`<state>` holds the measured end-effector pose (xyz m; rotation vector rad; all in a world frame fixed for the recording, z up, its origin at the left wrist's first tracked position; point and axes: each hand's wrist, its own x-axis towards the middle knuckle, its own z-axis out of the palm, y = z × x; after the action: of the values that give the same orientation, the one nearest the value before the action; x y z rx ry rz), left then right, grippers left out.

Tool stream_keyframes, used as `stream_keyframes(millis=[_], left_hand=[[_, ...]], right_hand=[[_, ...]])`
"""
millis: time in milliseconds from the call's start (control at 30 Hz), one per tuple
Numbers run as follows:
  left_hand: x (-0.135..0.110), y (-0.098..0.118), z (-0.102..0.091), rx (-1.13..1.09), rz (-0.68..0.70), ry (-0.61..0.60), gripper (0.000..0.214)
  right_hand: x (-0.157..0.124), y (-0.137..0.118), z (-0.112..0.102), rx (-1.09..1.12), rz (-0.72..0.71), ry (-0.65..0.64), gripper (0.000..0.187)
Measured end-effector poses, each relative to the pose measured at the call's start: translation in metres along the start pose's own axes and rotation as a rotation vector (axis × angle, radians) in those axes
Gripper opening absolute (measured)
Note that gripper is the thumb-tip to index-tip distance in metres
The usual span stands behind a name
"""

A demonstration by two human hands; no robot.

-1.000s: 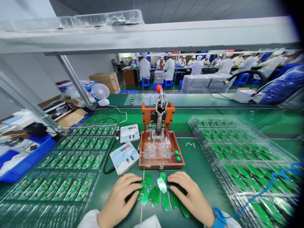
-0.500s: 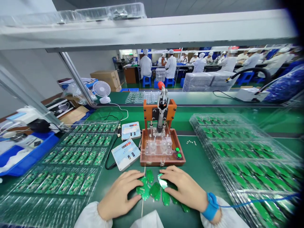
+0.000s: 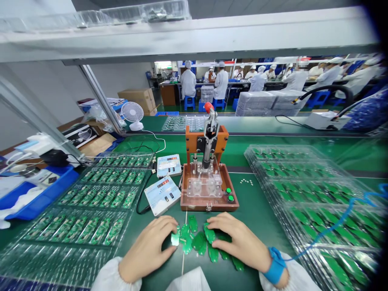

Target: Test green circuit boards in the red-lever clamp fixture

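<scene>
In the head view, the left hand (image 3: pixel 148 248) curves over loose green circuit boards (image 3: pixel 198 241), its fingers (image 3: pixel 165 229) close together beside a silvery-topped board (image 3: pixel 175 239); whether they pinch it cannot be told. The right hand (image 3: pixel 239 242) lies on the boards, fingers slightly spread. Beyond the fingers, a press fixture (image 3: pixel 206 190) stands on the bench (image 3: pixel 257 214), with a tray of boards (image 3: pixel 312 202) to their right.

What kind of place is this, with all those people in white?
It looks like a factory where electronics are made. Workers in white coats and caps sit at long benches, green circuit boards fill clear plastic trays, and a small press machine stands nearby.
</scene>
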<state>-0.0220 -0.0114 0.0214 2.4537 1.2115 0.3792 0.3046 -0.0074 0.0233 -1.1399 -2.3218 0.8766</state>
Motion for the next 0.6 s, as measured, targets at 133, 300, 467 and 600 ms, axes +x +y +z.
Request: stream_keyframes(millis=[133, 300, 467, 600], left_hand=[[-0.016, 0.0, -0.023, 0.113, -0.045, 0.113, 0.026], [0.028, 0.002, -0.044, -0.032, 0.002, 0.279, 0.015], [0.112, 0.003, -0.036, -0.201, 0.005, 0.321, 0.014], [0.137, 0.007, -0.03, -0.201, 0.014, 0.319, 0.017]], right_hand=[[-0.01, -0.009, -0.023, 0.088, 0.001, 0.105, 0.03], [0.019, -0.001, -0.048, -0.068, -0.063, 0.417, 0.026], [0.062, 0.018, -0.052, -0.176, -0.118, 0.47, 0.023], [0.066, 0.02, -0.051, -0.211, -0.135, 0.458, 0.023]])
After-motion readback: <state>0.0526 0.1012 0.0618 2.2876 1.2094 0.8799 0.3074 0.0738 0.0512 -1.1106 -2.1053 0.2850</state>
